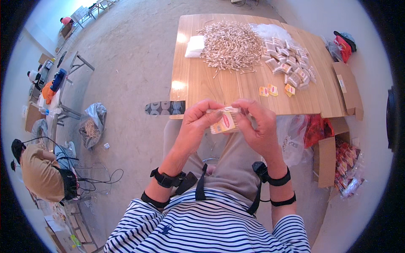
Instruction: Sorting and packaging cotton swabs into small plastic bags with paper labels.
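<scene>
Between my two hands, just off the table's near edge, is a small clear packet of cotton swabs point(223, 123) with a yellow-and-white label card inside. My left hand point(201, 119) pinches its left side and upper edge. The fingers of my right hand point(257, 124) close on its upper right edge. On the table lie a large heap of loose cotton swabs point(231, 44) and, to its right, a pile of filled swab packets point(291, 63). Several small yellow label cards point(270, 90) rest nearer to me, below the packets.
The wooden table point(228, 90) also bears a white stack of bags point(194, 46) and clear plastic point(272, 31). Cardboard boxes point(325, 162) with red packages stand at right. A bag of swabs point(92, 126) sits on the floor at left, near a person point(44, 173) at another table.
</scene>
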Demonstrator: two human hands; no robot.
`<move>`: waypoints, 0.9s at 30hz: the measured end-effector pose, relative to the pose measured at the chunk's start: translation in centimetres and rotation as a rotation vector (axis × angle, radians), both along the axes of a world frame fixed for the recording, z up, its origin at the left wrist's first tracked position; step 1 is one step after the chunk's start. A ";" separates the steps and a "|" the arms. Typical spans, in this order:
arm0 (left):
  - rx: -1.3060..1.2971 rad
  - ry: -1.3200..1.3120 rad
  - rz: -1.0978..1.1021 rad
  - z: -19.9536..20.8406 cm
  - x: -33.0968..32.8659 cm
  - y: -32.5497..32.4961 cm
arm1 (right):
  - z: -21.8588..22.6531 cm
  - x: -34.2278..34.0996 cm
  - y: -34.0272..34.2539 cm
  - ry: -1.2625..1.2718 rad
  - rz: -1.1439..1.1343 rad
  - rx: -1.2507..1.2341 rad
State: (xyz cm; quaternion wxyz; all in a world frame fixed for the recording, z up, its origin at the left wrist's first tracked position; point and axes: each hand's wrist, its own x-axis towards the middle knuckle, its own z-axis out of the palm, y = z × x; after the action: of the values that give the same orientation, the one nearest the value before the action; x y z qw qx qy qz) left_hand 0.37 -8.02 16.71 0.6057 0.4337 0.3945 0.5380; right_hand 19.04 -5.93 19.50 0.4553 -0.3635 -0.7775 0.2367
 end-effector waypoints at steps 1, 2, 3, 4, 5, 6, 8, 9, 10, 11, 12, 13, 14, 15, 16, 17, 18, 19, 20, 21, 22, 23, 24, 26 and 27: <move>-0.033 -0.038 0.000 0.0 0.0 0.0 | 0.0 0.0 0.0 0.000 0.000 0.000; -0.034 -0.038 0.000 -0.1 0.0 0.0 | -0.1 0.0 0.0 -0.004 0.001 -0.002; -0.027 -0.032 0.001 -0.2 0.1 0.0 | -0.1 0.1 0.0 -0.008 0.001 -0.003; -0.020 -0.026 0.002 -0.2 0.1 0.0 | -0.1 0.0 0.0 -0.009 0.001 -0.004; -0.021 -0.026 0.002 -0.3 0.1 0.0 | -0.1 0.0 0.0 -0.012 -0.005 -0.006; -0.017 -0.026 0.004 -0.3 0.1 0.0 | -0.1 0.0 0.0 -0.015 -0.011 -0.009; -0.012 -0.027 0.006 -0.5 0.1 0.0 | -0.2 -0.1 0.0 -0.021 -0.021 0.000; -0.013 -0.041 0.005 -0.6 0.1 0.1 | -0.3 -0.1 0.0 -0.026 -0.032 0.009; -0.013 -0.054 0.003 -0.7 0.1 0.1 | -0.3 -0.2 -0.1 -0.026 -0.032 0.009; -0.014 -0.054 0.004 -0.6 0.1 0.1 | -0.3 -0.2 -0.1 -0.026 -0.044 0.011; -0.012 -0.052 0.003 -0.6 0.1 0.1 | -0.3 -0.3 -0.2 -0.027 -0.056 0.014; -0.011 -0.049 0.001 -0.6 0.1 0.1 | -0.4 -0.3 -0.2 -0.027 -0.056 0.013; -0.011 -0.049 0.001 -0.6 0.1 0.1 | -0.4 -0.3 -0.2 -0.022 -0.060 0.017; 0.000 -0.026 -0.004 -0.5 0.0 0.1 | -0.5 -0.3 -0.2 -0.018 -0.065 0.020; 0.012 -0.003 -0.009 -0.4 0.0 0.0 | -0.6 -0.3 -0.2 -0.018 -0.065 0.020; 0.012 -0.003 -0.008 -0.1 0.1 0.0 | -0.6 -0.3 -0.2 0.000 -0.086 0.004; -0.012 -0.036 0.015 0.2 0.3 -0.1 | -0.6 -0.4 -0.3 0.018 -0.108 -0.011; -0.037 -0.069 0.039 0.4 0.3 -0.2 | -0.7 -0.3 -0.3 0.019 -0.106 -0.011; -0.036 -0.068 0.041 0.4 0.2 -0.2 | -0.7 -0.2 -0.2 0.040 -0.119 -0.012; -0.077 -0.201 0.012 0.3 0.0 -0.1 | -0.7 -0.2 -0.2 0.061 -0.132 -0.013; -0.118 -0.334 -0.018 0.2 -0.1 -0.1 | -0.8 -0.1 -0.1 0.061 -0.133 -0.014; -0.119 -0.334 -0.019 0.0 -0.2 0.0 | -0.8 0.0 0.0 0.062 -0.121 -0.016; -0.112 -0.306 -0.002 -0.2 -0.2 0.0 | -0.9 0.1 0.0 0.064 -0.108 -0.018; -0.104 -0.278 0.016 -0.4 -0.2 0.0 | -1.3 -0.2 0.0 0.152 -0.139 -0.104; -0.108 -0.275 0.015 -0.5 -0.2 0.0 | -1.5 -0.4 0.0 0.240 -0.169 -0.191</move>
State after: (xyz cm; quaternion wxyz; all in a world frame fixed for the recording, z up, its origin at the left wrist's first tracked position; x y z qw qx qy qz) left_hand 0.20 -7.99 16.25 0.6723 0.3198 0.3395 0.5748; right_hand 18.68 -5.92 17.97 0.5264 -0.4385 -0.6582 0.3121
